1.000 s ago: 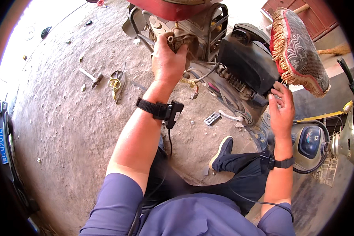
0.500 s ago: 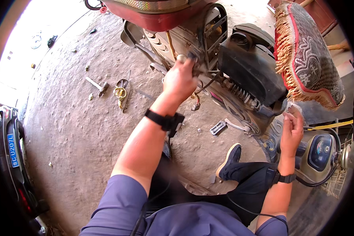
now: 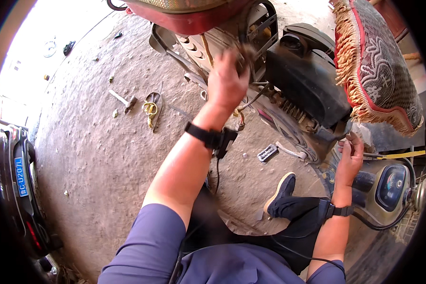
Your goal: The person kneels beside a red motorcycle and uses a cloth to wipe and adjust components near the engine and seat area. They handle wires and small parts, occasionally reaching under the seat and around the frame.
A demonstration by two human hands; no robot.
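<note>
My left hand (image 3: 227,83) is at the exposed rear frame of a dusty scooter (image 3: 298,125). Its blurred fingers curl round something dark that I cannot make out, below the red tail housing (image 3: 189,21). A tan cable (image 3: 206,49) and loose wires with a small connector (image 3: 241,120) hang close by. At the right, my right hand (image 3: 349,158) has its thumb and fingers drawn together beside the dark end of the scooter's body. What they hold, if anything, is too small to tell. A black plastic box-shaped cover (image 3: 307,85) lies between my hands.
On the rough ground lie a hammer (image 3: 124,101), yellow-handled scissors (image 3: 150,110) and a small grey ribbed part (image 3: 268,153). A fringed, patterned seat cover (image 3: 378,66) juts in at the upper right. Another vehicle's front (image 3: 388,187) stands at the right, a dark car (image 3: 14,184) at the left.
My left hand has shifted slightly and turned at the scooter's frame, its fingers still blurred. The pale bit at my right fingertips no longer shows. The whole view has tilted a little.
</note>
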